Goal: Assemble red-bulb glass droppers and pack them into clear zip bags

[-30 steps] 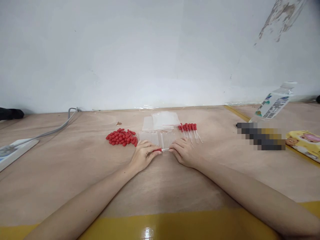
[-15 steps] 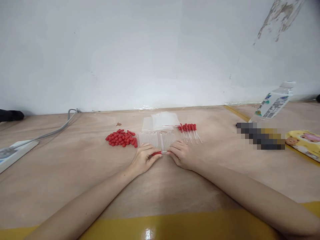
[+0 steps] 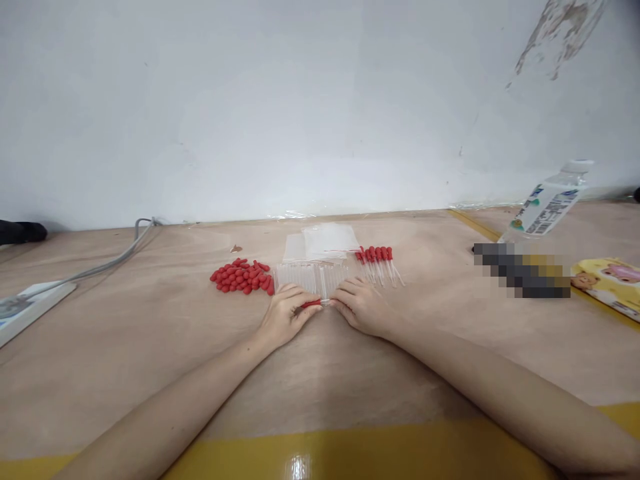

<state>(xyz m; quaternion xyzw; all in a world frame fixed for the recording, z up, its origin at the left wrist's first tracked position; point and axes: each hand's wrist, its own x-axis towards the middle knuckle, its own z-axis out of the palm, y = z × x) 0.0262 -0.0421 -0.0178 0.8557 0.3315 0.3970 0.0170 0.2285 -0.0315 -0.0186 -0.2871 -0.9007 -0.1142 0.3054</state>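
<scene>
Between the fingers and thumb of my left hand (image 3: 287, 312) lies a red rubber dropper bulb (image 3: 311, 303). My right hand (image 3: 363, 307) pinches a thin clear glass tube (image 3: 325, 302), its end meeting the bulb's mouth; how far it sits inside I cannot tell. Just beyond my hands, clear tubes (image 3: 299, 279) lie side by side in two groups. To the left is a heap of loose red bulbs (image 3: 240, 277). Several droppers (image 3: 380, 261), red bulbs fitted on clear tubes, lie in a row to the right.
Flat clear plastic bags (image 3: 327, 241) lie behind the tubes. A tilted plastic bottle (image 3: 550, 203), a blurred-out dark object (image 3: 520, 273) and a yellow printed packet (image 3: 607, 287) are at the right. A power strip (image 3: 37, 300) with a grey cable (image 3: 117, 255) lies at the left.
Both hands have barely shifted; the gap between the right fingertips and the bulb looks slightly smaller. The heap and the row of droppers are unchanged.
</scene>
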